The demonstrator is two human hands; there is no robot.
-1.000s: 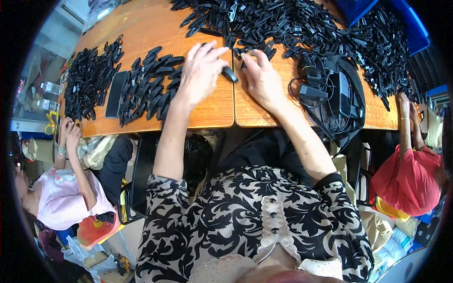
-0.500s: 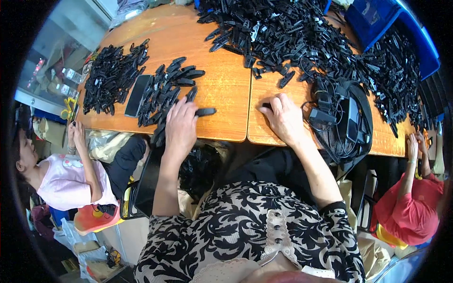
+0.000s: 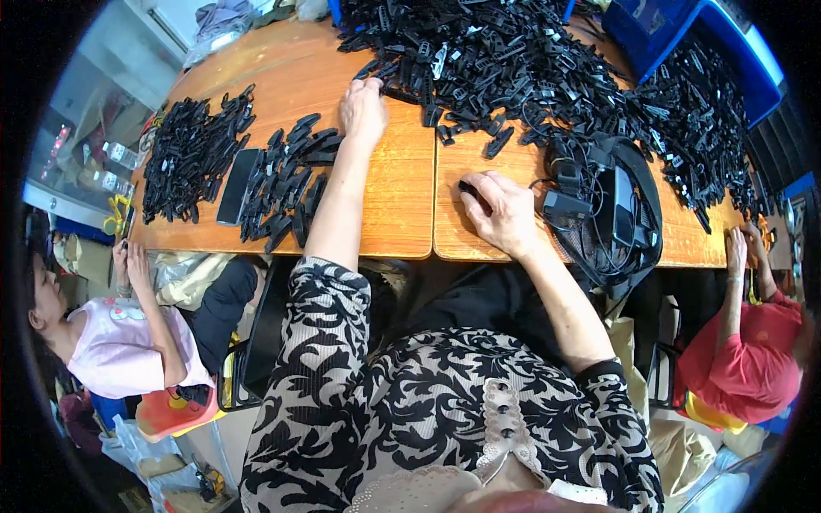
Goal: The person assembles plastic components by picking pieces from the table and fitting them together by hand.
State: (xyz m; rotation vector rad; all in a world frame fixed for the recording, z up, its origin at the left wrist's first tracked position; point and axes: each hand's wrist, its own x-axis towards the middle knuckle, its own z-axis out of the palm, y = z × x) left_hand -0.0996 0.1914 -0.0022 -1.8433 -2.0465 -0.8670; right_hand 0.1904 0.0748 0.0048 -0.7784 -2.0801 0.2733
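My left hand [image 3: 363, 113] reaches forward to the left edge of a large heap of black plastic parts [image 3: 505, 73]. Its fingers are bent and close together beside a slim black part at the heap's edge; what lies under the fingertips is hidden. Close to the table's front edge, my right hand [image 3: 503, 215] rests with its fingers curled round a small black plastic part [image 3: 468, 190], which pokes out by the thumb. Left of my left forearm lies a smaller group of longer black parts [image 3: 286, 184].
A dark phone [image 3: 238, 188] separates that group from another black pile [image 3: 190, 158]. Right of my right hand sits a mesh bag [image 3: 637, 244] with cables and devices. Blue bins [image 3: 663, 34] stand at the back right. Co-workers sit at left, in a pink top [image 3: 128, 342], and right, in red [image 3: 744, 359].
My left hand has moved forward and right, from the smaller group to the large heap's edge. A black part near it now lies with the group. My right hand has stayed nearly still.
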